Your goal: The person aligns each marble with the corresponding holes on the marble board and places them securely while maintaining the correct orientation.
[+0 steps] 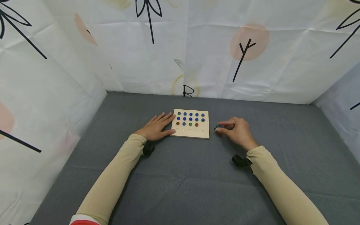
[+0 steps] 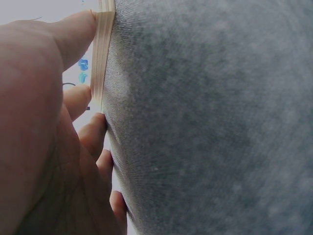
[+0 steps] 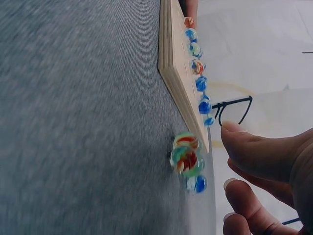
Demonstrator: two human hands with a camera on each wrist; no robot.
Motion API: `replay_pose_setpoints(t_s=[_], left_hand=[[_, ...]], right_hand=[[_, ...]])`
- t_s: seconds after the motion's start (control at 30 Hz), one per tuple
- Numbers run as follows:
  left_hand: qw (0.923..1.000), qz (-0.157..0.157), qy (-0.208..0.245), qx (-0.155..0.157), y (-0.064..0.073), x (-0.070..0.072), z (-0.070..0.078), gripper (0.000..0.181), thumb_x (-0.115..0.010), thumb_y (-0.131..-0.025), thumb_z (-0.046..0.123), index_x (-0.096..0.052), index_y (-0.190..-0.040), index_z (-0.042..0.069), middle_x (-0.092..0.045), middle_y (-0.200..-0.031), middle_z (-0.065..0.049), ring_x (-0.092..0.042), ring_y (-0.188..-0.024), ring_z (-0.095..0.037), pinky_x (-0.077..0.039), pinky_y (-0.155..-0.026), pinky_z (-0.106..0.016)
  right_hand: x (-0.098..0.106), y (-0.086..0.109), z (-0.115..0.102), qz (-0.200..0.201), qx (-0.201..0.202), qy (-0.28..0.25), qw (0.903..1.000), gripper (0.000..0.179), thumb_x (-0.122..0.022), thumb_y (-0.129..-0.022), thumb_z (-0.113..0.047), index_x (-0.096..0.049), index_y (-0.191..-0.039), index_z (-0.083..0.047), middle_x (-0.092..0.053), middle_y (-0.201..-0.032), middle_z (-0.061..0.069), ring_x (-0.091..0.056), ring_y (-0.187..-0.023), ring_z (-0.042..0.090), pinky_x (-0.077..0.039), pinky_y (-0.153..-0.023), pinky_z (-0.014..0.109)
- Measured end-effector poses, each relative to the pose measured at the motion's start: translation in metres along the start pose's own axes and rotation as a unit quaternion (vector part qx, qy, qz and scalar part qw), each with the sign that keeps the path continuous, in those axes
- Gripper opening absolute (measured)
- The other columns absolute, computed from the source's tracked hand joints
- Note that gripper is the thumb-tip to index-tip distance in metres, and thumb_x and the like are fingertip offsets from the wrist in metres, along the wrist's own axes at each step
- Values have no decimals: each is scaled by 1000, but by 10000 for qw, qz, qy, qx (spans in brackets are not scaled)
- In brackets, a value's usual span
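Note:
A pale wooden board [image 1: 194, 132] with rows of shallow hollows lies flat on the grey cloth. Blue marbles [image 1: 191, 119] fill its two far rows; the third row bears two amber marbles [image 1: 177, 123], a blue one and a green one [image 1: 190, 124]. My left hand [image 1: 156, 127] lies spread at the board's left side, thumb and forefinger touching its edge. Right of the board, my right hand [image 1: 237, 131] hovers close over a small cluster of loose marbles [image 3: 186, 159], red-green swirled ones and a blue one. Thumb and fingertips are parted, with nothing showing between them.
Grey cloth [image 1: 174, 187] covers the table. White patterned sheets [image 1: 208, 47] hang behind it and at both sides. Dark wrist cameras [image 1: 241, 160] sit under both wrists, low over the cloth.

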State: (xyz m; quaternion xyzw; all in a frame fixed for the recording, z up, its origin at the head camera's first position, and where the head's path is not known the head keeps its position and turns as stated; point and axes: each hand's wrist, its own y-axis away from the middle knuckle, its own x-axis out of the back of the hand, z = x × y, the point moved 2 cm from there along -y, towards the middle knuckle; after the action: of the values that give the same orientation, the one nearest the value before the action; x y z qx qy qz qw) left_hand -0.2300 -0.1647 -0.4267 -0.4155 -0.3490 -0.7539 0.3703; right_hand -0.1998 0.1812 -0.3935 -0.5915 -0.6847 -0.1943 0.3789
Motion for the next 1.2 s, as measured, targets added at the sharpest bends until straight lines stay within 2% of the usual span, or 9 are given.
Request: replay_pose_setpoints(t_s=[0.43, 0.8, 1.07, 1.2], left_hand=[[10000, 20, 32, -4, 1, 1, 2, 75, -48, -105, 53, -14, -165, 23, -8, -170, -2, 1, -156, -27, 4, -124, -49], [10000, 57, -49, -15, 7, 7, 12, 74, -50, -106, 47, -17, -165, 16, -13, -169, -9, -4, -156, -33, 0, -124, -53], [9999, 81, -91, 6, 7, 8, 13, 74, -50, -106, 48, -17, -165, 17, -13, -169, -8, -4, -156, -33, -1, -124, -53], [9999, 88, -100, 4, 7, 8, 14, 74, -51, -106, 48, -18, -165, 17, -14, -169, -9, -4, -156, -33, -1, -124, -53]], right_hand=[[11, 12, 13, 27, -3, 34, 10000, 29, -84, -86, -16, -79, -110, -1, -70, -96, 15, -62, -85, 31, -49, -69, 39], [10, 19, 24, -299, -235, 207, 9991, 31, -86, -85, -18, -79, -110, -2, -70, -91, 11, -58, -76, 20, -45, -64, 33], [9, 20, 26, -422, -333, 225, 9983, 31, -86, -84, -20, -80, -110, -4, -69, -92, 10, -57, -79, 21, -44, -67, 35], [7, 20, 26, -436, -328, 225, 9983, 31, -86, -85, -18, -80, -110, -3, -68, -95, 12, -61, -83, 26, -49, -69, 38]])
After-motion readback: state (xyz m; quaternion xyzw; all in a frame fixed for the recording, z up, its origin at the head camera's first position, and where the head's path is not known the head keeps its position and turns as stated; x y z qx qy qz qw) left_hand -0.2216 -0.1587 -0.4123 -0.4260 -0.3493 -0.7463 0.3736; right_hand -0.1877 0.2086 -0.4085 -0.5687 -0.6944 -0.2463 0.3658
